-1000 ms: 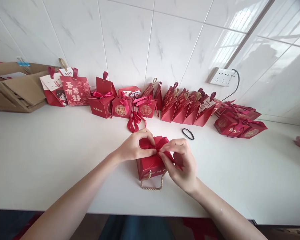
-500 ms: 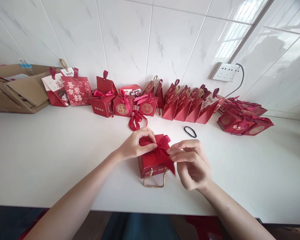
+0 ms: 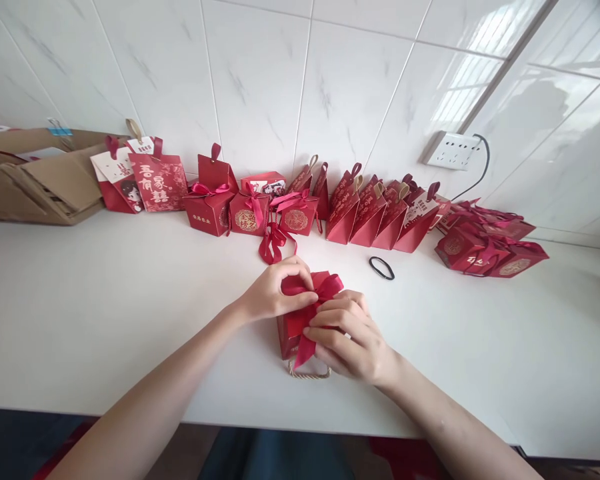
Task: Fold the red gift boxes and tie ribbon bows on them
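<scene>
A small red gift box [image 3: 286, 335] stands on the white table, with a twisted beige rope handle [image 3: 307, 376] hanging at its near side. A red ribbon bow [image 3: 329, 287] lies across its top. My left hand [image 3: 279, 290] pinches the ribbon at the bow's knot, thumb and forefinger together. From the right, my right hand [image 3: 347, 331] closes on the ribbon's loose tail [image 3: 305, 351], which hangs over the near face of the box. The fingers of my right hand cover the right side of the box.
Several red gift boxes [image 3: 250, 217] with bows line the tiled wall, beside triangular ones [image 3: 341, 212] with loops. More lie at the right [image 3: 513, 259]. A cardboard carton [image 3: 75, 193] sits far left. A black hair band [image 3: 381, 268] and a power strip [image 3: 451, 151] are to the right.
My right hand has moved left onto the box and taken hold of the ribbon tail, which has swung leftward. My left hand stays at the knot.
</scene>
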Tool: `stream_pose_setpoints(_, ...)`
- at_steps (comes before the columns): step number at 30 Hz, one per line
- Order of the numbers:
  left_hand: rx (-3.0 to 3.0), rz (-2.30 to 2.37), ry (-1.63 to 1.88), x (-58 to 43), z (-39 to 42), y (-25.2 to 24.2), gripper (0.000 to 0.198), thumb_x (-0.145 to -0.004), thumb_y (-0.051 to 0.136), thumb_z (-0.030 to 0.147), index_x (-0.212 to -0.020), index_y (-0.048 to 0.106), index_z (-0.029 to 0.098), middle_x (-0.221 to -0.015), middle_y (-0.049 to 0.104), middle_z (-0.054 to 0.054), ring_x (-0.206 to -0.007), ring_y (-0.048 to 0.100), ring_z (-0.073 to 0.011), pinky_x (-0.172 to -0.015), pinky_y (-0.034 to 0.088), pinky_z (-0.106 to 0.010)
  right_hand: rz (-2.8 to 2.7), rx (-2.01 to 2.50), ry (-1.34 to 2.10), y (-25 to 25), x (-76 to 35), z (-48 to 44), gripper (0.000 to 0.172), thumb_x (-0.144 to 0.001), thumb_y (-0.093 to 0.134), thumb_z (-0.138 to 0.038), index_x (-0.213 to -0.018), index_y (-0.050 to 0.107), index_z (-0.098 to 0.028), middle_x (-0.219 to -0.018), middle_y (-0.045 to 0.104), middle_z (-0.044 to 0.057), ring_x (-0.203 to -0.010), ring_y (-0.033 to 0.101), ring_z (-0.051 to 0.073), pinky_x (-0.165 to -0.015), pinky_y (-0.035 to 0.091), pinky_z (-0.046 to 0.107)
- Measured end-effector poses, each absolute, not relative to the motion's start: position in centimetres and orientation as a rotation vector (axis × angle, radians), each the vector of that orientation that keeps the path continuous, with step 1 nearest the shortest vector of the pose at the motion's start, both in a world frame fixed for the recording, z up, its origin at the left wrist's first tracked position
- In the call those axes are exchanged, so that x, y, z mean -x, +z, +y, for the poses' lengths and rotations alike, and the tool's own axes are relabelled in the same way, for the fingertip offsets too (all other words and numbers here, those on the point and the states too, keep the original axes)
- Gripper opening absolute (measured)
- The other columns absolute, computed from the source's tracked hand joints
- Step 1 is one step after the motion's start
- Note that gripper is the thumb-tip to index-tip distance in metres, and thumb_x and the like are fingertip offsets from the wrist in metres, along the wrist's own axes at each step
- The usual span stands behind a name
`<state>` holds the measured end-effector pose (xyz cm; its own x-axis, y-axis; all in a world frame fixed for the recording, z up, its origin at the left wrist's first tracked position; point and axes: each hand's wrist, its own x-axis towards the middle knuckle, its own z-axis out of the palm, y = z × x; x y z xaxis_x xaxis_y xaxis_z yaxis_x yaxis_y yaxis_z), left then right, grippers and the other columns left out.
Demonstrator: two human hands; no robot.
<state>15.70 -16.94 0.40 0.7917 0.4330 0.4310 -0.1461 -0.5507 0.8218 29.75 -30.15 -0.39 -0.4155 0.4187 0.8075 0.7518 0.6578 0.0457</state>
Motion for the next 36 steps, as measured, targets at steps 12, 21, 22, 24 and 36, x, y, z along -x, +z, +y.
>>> stream_pose_setpoints(12,-2.005,0.242,0.694,-15.3,-16.8,0.7,0.014,-0.074,0.062,0.031,-0.075,0.062,0.017,-0.085,0.060,-0.005,-0.085,0.057,-0.0185,-0.086,0.044,-0.033,-1.841,0.827,-0.336,0.3,-31.1,-30.0,0.026,-0.094,0.040,-0.035,-0.093,0.058,-0.017,-0.079,0.061,0.006,-0.072,0.058,0.018,-0.065,0.044,0.036)
stream_pose_setpoints(21,-1.850,0.676,0.880,-13.5,-15.1,2.2,0.038,-0.078,0.045,0.048,-0.052,0.040,0.020,-0.055,0.043,0.001,-0.058,0.044,-0.0137,-0.060,0.037,-0.028,-1.267,1.324,0.779,-0.8,-33.5,-27.6,0.050,-0.086,0.042,-0.065,-0.067,0.047,-0.019,-0.062,0.045,-0.002,-0.059,0.046,0.013,-0.062,0.040,0.028)
stream_pose_setpoints(22,-1.841,0.710,0.840,-13.2,-15.4,2.2,0.042,-0.079,0.041,0.050,-0.050,0.035,0.021,-0.050,0.038,0.002,-0.052,0.040,-0.0127,-0.057,0.035,-0.028,-1.259,1.313,0.825,-0.9,-33.2,-27.5,0.051,-0.085,0.044,-0.067,-0.064,0.044,-0.019,-0.061,0.043,-0.003,-0.057,0.043,0.012,-0.060,0.039,0.027)
stream_pose_setpoints(24,-1.827,0.776,0.764,-12.6,-16.5,2.2,0.047,-0.082,0.035,0.053,-0.048,0.032,0.021,-0.046,0.034,0.003,-0.046,0.036,-0.0117,-0.051,0.032,-0.027,-1.258,1.317,0.842,-0.8,-32.7,-27.5,0.052,-0.083,0.046,-0.067,-0.063,0.040,-0.020,-0.060,0.040,-0.004,-0.054,0.038,0.011,-0.056,0.036,0.026)
stream_pose_setpoints(36,-1.990,1.317,0.721,-13.3,-23.3,3.1,0.050,-0.084,0.040,0.058,-0.055,0.024,0.021,-0.049,0.031,0.004,-0.045,0.033,-0.0122,-0.047,0.023,-0.024,-1.211,1.310,0.793,0.2,-31.3,-27.8,0.052,-0.074,0.057,-0.070,-0.066,0.046,-0.019,-0.062,0.045,-0.003,-0.056,0.039,0.011,-0.052,0.034,0.024)
